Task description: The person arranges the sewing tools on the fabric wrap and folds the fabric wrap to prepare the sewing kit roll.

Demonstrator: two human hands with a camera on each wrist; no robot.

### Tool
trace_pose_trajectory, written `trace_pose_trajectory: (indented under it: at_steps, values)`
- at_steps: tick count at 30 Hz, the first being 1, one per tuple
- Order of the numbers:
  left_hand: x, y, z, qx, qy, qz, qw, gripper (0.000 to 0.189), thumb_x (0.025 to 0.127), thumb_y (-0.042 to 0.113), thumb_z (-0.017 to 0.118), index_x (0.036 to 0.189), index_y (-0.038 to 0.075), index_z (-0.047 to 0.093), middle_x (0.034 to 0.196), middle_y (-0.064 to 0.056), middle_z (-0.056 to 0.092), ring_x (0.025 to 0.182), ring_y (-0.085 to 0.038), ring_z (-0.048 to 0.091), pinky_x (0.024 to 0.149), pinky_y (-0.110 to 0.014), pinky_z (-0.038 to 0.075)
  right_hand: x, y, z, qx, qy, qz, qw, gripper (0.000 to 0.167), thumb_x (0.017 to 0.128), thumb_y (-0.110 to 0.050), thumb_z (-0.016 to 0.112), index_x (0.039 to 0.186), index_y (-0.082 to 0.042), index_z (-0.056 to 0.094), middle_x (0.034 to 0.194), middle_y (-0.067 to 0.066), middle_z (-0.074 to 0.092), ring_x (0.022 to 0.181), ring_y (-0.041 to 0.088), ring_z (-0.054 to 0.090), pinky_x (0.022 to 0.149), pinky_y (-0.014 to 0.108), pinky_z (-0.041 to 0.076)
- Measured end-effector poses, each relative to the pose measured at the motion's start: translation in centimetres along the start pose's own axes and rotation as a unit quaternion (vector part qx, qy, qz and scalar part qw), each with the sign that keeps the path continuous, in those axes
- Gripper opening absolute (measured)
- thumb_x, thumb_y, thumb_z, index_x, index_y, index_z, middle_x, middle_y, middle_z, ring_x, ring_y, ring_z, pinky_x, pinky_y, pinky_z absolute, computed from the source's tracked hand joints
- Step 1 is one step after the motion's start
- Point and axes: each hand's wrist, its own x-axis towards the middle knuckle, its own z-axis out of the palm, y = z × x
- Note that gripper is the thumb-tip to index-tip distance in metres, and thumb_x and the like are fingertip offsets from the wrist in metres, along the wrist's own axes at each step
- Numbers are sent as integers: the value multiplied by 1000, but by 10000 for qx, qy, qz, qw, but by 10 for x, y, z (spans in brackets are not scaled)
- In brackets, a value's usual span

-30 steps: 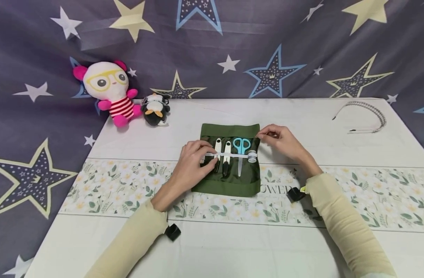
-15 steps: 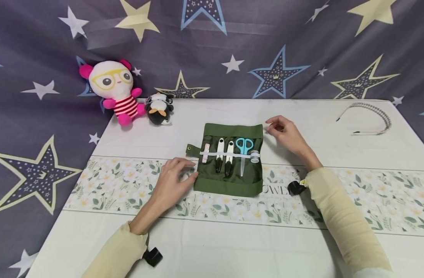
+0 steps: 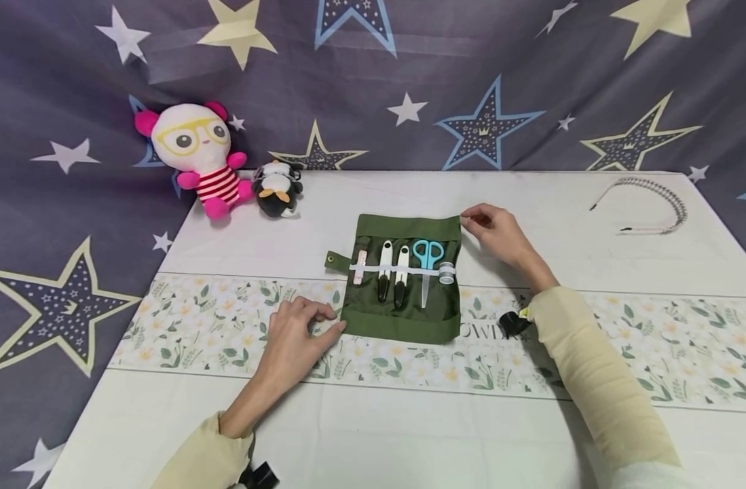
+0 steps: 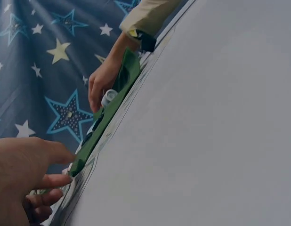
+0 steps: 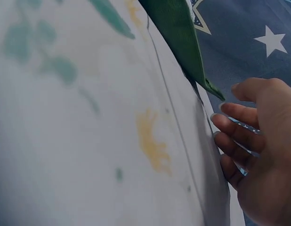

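A dark green fabric sewing kit (image 3: 403,324) lies unfolded. A white elastic band holds its contents: a pinkish strip (image 3: 360,267), two white-and-black tools (image 3: 385,261) (image 3: 402,272) like thread snips, blue-handled scissors (image 3: 428,255) and a small clear-grey cylinder (image 3: 446,273). At the kit's lower left corner, my left hand (image 3: 294,339) takes the fabric edge between thumb and forefinger. My right hand (image 3: 499,238) pinches the upper right corner with its fingertips. In the right wrist view that green corner (image 5: 209,84) meets the fingertips, its other fingers loosely bent.
A pink-and-white plush toy (image 3: 201,156) and a small penguin plush (image 3: 276,190) sit at the back left. A headband (image 3: 668,197) lies at the back right. A starry cloth (image 3: 373,81) hangs behind the white table (image 3: 409,435), which has a floral strip (image 3: 195,326).
My left hand has moved off the kit's left side, uncovering its snap tab and pinkish strip, down to the lower left corner. My right hand has shifted up to the upper right corner.
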Motion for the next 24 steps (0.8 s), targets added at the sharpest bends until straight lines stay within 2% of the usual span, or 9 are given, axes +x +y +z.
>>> trace_pose_trajectory:
  at_steps: [4,8,14,17,21,24]
  values:
    - [-3,3,1,87,-126,-220,9996,19,86,28,85,87,15,72,83,0,56,83,-24,46,80,-43,33,2,-2,4,-37,-17,13,10000,32,109,-22,57,124,3,68,111,20,68,94,28,60,78,37,46]
    - [-3,5,2,58,-200,-243,9995,19,87,27,83,82,16,69,80,2,53,82,-24,45,80,-44,30,2,-3,6,-12,71,29,10000,32,109,-21,56,124,5,68,109,21,67,92,28,57,78,37,43]
    - [0,6,3,-98,-230,-298,9992,17,88,25,83,83,15,69,80,2,52,82,-23,43,81,-43,28,5,-2,7,6,149,-21,9999,33,110,-20,55,131,3,66,94,17,63,76,22,50,67,32,39]
    - [0,8,3,-199,-231,-349,9989,15,89,24,82,87,13,71,81,1,53,83,-23,43,82,-44,28,7,-1,8,-60,167,-174,9997,31,109,-18,56,128,3,67,84,14,58,67,19,45,62,31,36]
    - [-1,10,2,-316,-253,-396,9984,15,90,23,81,91,11,72,81,1,54,83,-22,44,83,-44,28,7,-1,11,-166,193,-314,9992,28,109,-16,57,124,3,70,81,11,55,66,20,42,62,32,33]
    - [-2,10,3,-303,-293,-424,9982,15,90,24,81,87,13,71,80,2,54,83,-22,43,82,-43,28,8,-1,12,-226,188,-329,9990,26,108,-14,57,122,4,71,83,12,56,69,23,44,63,33,34]
